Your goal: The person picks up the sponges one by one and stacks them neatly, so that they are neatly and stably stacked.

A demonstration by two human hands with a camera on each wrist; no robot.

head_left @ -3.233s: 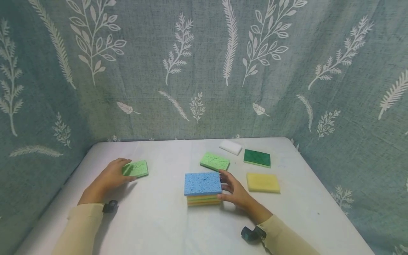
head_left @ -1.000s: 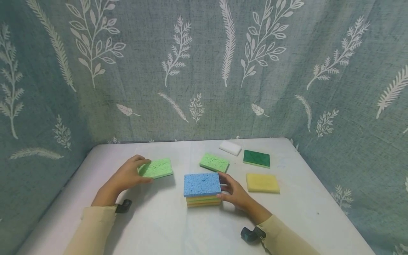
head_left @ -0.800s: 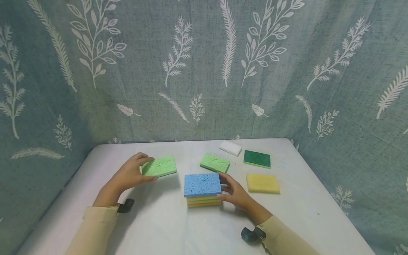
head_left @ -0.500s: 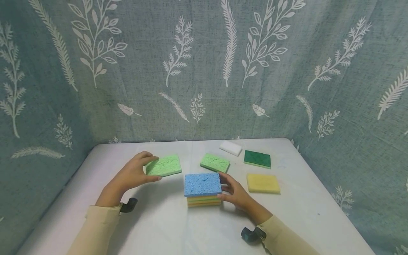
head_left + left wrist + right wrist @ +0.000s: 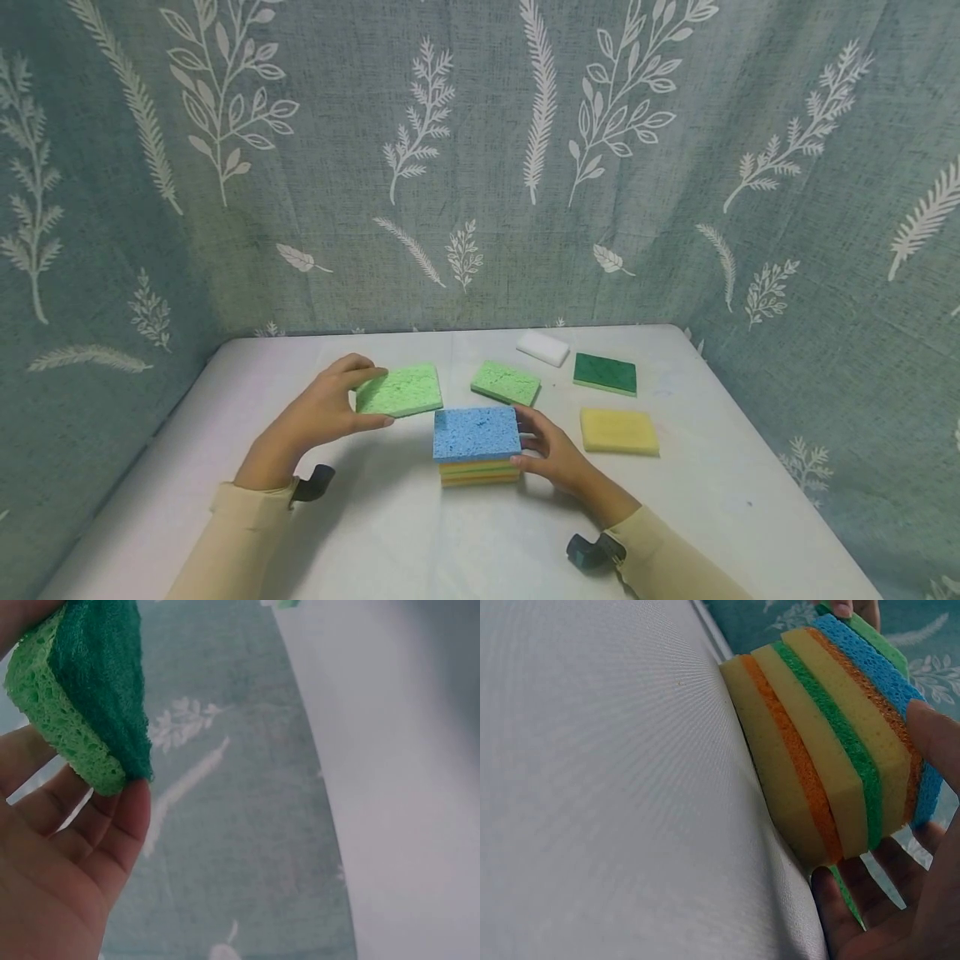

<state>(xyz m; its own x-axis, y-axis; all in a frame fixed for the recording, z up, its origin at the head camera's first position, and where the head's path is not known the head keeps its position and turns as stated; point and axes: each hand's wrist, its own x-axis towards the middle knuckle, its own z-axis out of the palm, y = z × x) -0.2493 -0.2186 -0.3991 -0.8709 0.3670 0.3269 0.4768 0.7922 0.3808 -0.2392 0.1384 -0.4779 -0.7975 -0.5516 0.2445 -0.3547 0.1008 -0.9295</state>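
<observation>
My left hand (image 5: pixel 326 408) pinches a light green sponge (image 5: pixel 401 390) at its left end, the sponge held up off the table. In the left wrist view this sponge (image 5: pixel 82 705) shows a dark green scouring layer on its underside. My right hand (image 5: pixel 551 450) grips the right end of a stack of sponges (image 5: pixel 477 473), thumb at the front and fingers behind. A porous blue sponge (image 5: pixel 476 433) lies on top. The right wrist view shows yellow, orange and green layers in the stack (image 5: pixel 817 750) beneath the blue one, with the left hand's sponge close over it.
Behind the stack lies another light green sponge (image 5: pixel 506 382). A white sponge (image 5: pixel 543 347), a dark green sponge (image 5: pixel 604 372) and a yellow sponge (image 5: pixel 618 430) lie at the right of the white table (image 5: pixel 360 533). Leaf-patterned curtain (image 5: pixel 480 167) encloses the back and sides.
My left hand has lifted the light green sponge and carried it right, from the table's left side to just beside the stack. My right hand has stayed on the stack.
</observation>
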